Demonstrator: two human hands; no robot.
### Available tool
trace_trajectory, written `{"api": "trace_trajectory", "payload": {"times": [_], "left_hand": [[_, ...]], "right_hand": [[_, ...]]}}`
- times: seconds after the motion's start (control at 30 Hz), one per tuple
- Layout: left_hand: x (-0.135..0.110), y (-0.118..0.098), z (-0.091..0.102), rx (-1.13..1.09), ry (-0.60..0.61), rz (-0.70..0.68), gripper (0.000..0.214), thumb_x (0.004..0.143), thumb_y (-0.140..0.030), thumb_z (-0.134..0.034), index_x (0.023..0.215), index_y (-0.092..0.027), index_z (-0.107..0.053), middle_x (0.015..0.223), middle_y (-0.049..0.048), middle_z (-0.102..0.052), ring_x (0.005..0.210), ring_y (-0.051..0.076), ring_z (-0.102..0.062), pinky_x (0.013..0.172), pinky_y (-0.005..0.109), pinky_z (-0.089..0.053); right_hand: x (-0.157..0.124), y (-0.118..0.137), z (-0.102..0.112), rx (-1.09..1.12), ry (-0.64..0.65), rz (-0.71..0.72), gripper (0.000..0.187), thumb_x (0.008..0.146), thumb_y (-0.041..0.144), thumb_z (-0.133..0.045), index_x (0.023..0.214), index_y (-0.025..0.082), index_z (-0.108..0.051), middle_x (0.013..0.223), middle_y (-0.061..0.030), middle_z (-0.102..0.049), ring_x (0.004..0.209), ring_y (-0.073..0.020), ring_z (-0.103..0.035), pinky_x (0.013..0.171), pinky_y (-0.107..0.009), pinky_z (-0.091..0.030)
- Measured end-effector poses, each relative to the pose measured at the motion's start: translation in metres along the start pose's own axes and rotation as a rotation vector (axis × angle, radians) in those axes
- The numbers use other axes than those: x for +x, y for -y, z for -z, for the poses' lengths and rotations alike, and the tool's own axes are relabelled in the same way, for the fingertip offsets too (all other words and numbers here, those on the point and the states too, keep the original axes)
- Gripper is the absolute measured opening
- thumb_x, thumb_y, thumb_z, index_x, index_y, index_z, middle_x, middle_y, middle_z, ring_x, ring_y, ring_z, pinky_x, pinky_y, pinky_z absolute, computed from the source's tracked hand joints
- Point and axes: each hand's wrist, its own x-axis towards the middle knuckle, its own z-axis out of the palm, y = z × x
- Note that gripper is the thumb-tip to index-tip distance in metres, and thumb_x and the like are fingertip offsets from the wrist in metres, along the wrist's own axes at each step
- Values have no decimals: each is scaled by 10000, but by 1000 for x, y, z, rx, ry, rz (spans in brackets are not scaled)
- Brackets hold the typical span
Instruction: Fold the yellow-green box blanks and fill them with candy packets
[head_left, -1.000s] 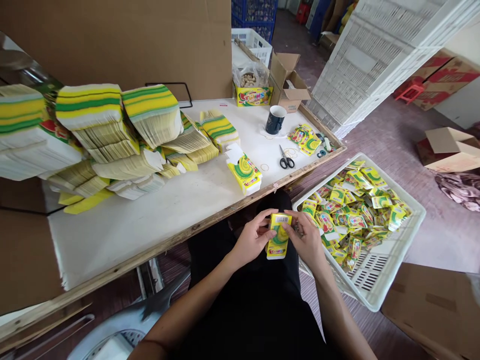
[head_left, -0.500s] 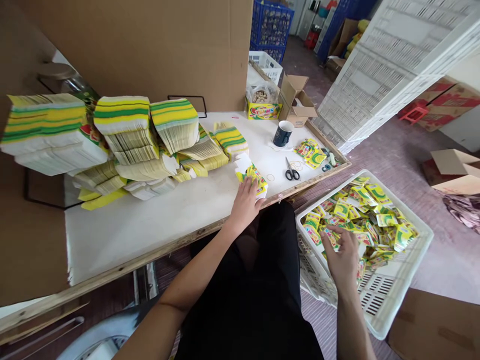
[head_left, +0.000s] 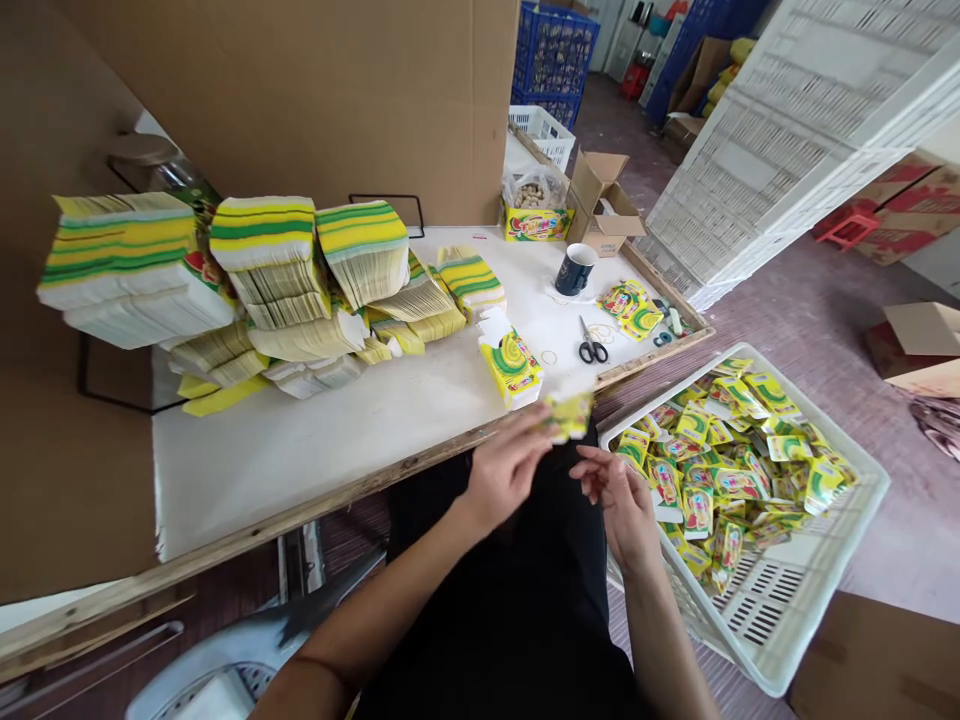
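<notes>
My left hand (head_left: 507, 468) is over my lap at the table's front edge, fingers closed on a flat yellow-green carton blank (head_left: 568, 414), which is blurred by motion. My right hand (head_left: 616, 495) is just to its right, fingers loosely curled, holding nothing that I can see. A small pile of the same flat blanks (head_left: 512, 366) lies on the white table (head_left: 315, 440) just beyond my hands. To my right, a white plastic crate (head_left: 817, 590) holds several folded yellow-green boxes (head_left: 720, 450).
Tall fanned stacks of flat blanks (head_left: 270, 270) fill the table's left and back. Scissors (head_left: 592, 345), rubber bands, a dark mug (head_left: 575, 268) and more boxes (head_left: 630, 300) lie at the right end. Cardboard sheets stand behind. White crates and cartons are on the floor at right.
A second ago both hands held a folded box over my lap. The right hand put it in the crate while the left took a flat blank from the pile. Both hands are back together.
</notes>
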Motion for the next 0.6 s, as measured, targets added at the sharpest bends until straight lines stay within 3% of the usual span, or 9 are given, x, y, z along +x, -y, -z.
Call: {"api": "trace_trajectory", "payload": {"times": [0.1, 0.23, 0.33, 0.4, 0.47, 0.53, 0.6], "left_hand": [[-23, -20, -12, -181, 192, -125, 448, 888, -51, -608, 1314, -188, -627, 1304, 111, -686, 1337, 209, -576, 1107, 369, -557], [-43, -19, -19, -255, 345, -80, 388, 891, -73, -615, 1267, -159, -655, 1309, 127, -679, 1382, 216, -533, 1148, 381, -519], [-46, -17, -17, -263, 292, -63, 523, 884, -141, -656, 1394, -215, -565, 1444, 121, -583, 1470, 241, -424, 1242, 438, -401], [-44, -19, -15, -306, 135, 81, 671, 893, -197, -652, 1514, -264, -410, 1586, 111, -422, 1545, 263, -277, 1308, 483, -242], [-38, -21, -14, -504, 19, 358, 742, 926, -281, -618, 1576, -302, -259, 1649, 102, -307, 1562, 269, -225, 1319, 498, -169], [-31, -22, -13, -807, 27, 629, 726, 931, -400, -612, 1569, -291, -282, 1625, 122, -354, 1527, 286, -314, 1296, 496, -246], [-26, -22, -11, -1043, 123, 789, 661, 904, -495, -630, 1491, -252, -446, 1556, 145, -460, 1468, 316, -415, 1247, 504, -343]], "right_hand": [[2, 0, 7, 57, -109, -60, 486, 807, 659, -708, 944, 193, -732, 821, -66, -682, 643, -146, -540, 545, -261, -425], [2, 4, 25, -117, -10, -132, 415, 755, 561, -800, 890, 173, -746, 822, -67, -679, 698, -149, -561, 662, -274, -482], [-1, 4, 31, -136, -75, -126, 419, 730, 556, -818, 881, 171, -752, 722, -44, -633, 640, -130, -520, 628, -263, -463], [-3, 2, 29, -127, -102, -113, 412, 737, 554, -813, 876, 171, -754, 697, -37, -618, 601, -109, -471, 570, -239, -415], [-4, -1, 24, -98, -58, -107, 398, 758, 548, -801, 879, 171, -758, 711, -44, -630, 595, -104, -460, 551, -233, -391], [-5, -4, 17, -49, 12, -120, 373, 777, 526, -795, 892, 172, -762, 736, -52, -648, 598, -104, -471, 557, -235, -398], [-6, -6, 9, 24, 64, -149, 348, 781, 494, -805, 921, 179, -758, 773, -53, -666, 607, -101, -485, 571, -235, -410]]}}
